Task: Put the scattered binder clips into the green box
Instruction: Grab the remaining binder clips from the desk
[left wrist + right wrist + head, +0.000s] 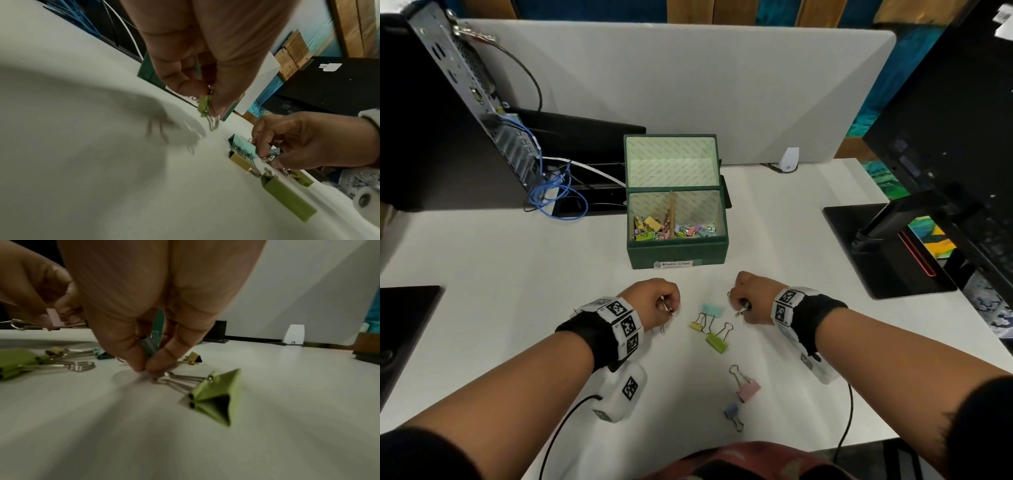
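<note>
The green box (677, 251) stands open mid-table, with several coloured clips in its two compartments. My left hand (667, 308) hovers in front of it and pinches a small green clip (204, 104); the right wrist view shows a pink clip (54, 319) in that hand too. My right hand (738, 304) is down at the table, fingertips (141, 365) together round a small blue-grey clip (148, 346). A green clip (218, 395) lies just beside those fingertips. Between the hands lie a teal clip (714, 310), a yellow clip (697, 325) and a large green clip (717, 342).
A pink clip (748, 390) and a blue clip (732, 411) lie nearer my body. A computer case (448, 113) with cables stands at the left, a monitor stand (887, 250) at the right, a grey divider (688, 85) behind the box.
</note>
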`<state>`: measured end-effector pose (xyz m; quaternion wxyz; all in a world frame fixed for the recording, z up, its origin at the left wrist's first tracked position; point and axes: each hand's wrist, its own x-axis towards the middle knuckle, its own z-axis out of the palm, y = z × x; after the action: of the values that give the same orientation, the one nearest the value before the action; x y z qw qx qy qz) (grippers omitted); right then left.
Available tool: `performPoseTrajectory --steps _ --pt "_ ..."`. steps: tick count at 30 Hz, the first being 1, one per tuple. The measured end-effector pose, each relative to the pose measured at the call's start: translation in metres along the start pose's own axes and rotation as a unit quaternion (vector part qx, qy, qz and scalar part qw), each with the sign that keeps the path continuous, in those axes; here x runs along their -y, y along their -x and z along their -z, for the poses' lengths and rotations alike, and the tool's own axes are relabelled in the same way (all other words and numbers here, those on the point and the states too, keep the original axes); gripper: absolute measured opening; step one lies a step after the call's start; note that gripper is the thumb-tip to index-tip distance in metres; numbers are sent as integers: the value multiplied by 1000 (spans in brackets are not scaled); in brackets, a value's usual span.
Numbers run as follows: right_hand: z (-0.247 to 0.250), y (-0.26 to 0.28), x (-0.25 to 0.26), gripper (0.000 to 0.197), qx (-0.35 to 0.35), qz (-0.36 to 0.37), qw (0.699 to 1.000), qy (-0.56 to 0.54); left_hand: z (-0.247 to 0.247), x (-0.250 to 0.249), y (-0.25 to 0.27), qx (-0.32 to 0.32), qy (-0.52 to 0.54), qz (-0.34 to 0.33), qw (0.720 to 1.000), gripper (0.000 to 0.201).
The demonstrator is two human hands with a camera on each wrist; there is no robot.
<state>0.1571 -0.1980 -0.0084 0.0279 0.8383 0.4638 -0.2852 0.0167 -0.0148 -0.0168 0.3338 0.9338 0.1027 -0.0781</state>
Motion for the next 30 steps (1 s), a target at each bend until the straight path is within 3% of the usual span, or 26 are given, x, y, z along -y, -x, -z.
performPoseTrajectory --steps 5,8,15,18,21,24,30 --pt "9 -1 -3 24 -31 -30 998 -49 16 -9 -3 -41 62 -3 997 43" --pt "26 2 -4 19 -82 -56 985 -138 33 -14 -11 -73 111 1 991 37" --pt "97 -2 14 14 -201 -63 907 -365 67 -26 -40 -154 192 28 969 29" --pt "113 -14 24 20 -221 -57 907 -354 73 -30 -52 -169 194 34 966 28" --pt "116 -23 30 42 -192 -62 921 -333 75 -34 -64 -172 191 35 966 31" --pt "110 -24 30 49 -164 -45 924 -342 78 -42 -75 -171 166 39 970 31" --pt "80 -7 -1 25 -229 -67 904 -355 80 -56 -94 -194 131 38 972 23"
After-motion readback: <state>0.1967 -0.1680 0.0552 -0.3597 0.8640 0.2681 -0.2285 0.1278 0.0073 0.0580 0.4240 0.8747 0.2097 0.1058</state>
